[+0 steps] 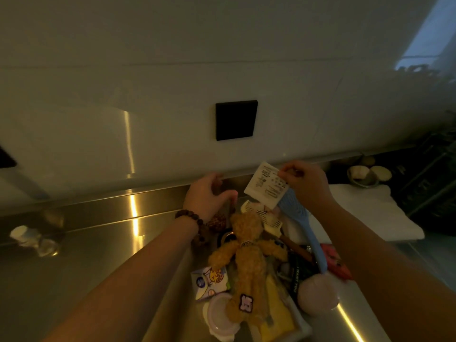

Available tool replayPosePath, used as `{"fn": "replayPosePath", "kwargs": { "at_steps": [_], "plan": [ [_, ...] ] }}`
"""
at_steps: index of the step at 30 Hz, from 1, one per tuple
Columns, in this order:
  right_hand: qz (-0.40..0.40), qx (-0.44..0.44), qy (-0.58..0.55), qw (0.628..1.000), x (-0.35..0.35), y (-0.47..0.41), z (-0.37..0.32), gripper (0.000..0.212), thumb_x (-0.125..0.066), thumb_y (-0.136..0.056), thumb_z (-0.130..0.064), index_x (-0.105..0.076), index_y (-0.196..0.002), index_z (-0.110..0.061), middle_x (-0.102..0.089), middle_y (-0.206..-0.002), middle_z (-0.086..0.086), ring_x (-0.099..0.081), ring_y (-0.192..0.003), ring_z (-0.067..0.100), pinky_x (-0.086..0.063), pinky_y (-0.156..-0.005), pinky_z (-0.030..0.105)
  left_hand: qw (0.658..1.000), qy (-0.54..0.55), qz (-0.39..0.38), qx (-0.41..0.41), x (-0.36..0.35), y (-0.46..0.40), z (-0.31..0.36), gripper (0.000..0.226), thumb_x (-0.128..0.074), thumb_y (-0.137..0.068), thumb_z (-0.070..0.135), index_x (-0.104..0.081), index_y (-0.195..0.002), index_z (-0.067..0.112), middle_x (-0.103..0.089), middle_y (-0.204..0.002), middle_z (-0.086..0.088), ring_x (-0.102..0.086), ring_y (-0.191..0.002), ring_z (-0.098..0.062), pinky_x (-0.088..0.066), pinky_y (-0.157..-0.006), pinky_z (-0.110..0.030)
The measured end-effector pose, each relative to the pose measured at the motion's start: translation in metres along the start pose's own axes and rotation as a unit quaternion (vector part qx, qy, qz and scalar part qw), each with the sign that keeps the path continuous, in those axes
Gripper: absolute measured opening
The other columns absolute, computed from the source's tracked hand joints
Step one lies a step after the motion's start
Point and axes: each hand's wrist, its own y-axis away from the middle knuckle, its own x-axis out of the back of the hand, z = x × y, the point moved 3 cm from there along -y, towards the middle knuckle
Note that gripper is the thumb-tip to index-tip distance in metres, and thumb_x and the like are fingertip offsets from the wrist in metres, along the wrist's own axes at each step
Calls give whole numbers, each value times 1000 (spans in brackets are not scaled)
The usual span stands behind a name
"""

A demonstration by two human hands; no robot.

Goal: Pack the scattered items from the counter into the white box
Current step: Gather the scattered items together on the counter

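I have the right hand (304, 180) pinching a white printed sachet (267, 185) by its upper right edge, lifted just right of frame centre over the far end of the heaped box. The left hand (209, 193) hovers spread, holding nothing. To do this well, I'd lower the sachet flat into a gap beside the plush bear (246, 257) and blue brush (308, 233), not on top. Its long axis tilts from upper left to lower right, printed face toward me.
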Motion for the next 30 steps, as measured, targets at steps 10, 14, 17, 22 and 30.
{"fn": "replayPosePath", "kwargs": {
  "at_steps": [10,14,17,22,30],
  "plan": [
    [-78,21,-93,992,-10,19,-54,3,-67,-84,-10,-65,-83,-11,-68,-80,1,-66,-69,0,-51,-57,11,993,83,-83,-19,31,25,68,14,-71,-79,20,-67,-90,12,-69,-91,-2,-66,-84,-16,-56,-76,-36],
    [-65,-51,-200,976,-12,21,-46,6,-64,-86,-5,-64,-92,-6,-69,-86,7,-69,-77,11,-53,-64,14,997,63,-52,-9,44,33,60,13,-69,-81,19,-66,-89,9,-67,-91,-4,-64,-86,-19,-54,-74,-32],
    [-48,-70,-130,988,-18,15,-32,13,-66,-86,-11,-64,-98,-10,-64,-84,-1,-61,-74,3,-47,-57,7,998,49,-38,-1,56,37,44,12,-68,-82,18,-66,-90,9,-67,-93,-8,-63,-86,-20,-54,-74,-34],
    [-85,-55,-73,992,-44,7,-13,28,-62,-86,-3,-57,-112,-9,-66,-94,6,-63,-86,10,-52,-76,19,999,23,-9,24,71,42,14,8,-69,-81,17,-65,-86,13,-66,-91,-5,-62,-83,-17,-51,-69,-28],
    [-73,7,-8,997,-93,2,0,18,-66,-82,-1,-64,-92,-16,-64,-91,1,-63,-80,4,-57,-80,31,999,2,-12,44,74,40,-19,9,-68,-81,19,-65,-87,12,-64,-89,2,-61,-80,-7,-47,-62,-15]
  ]
}}
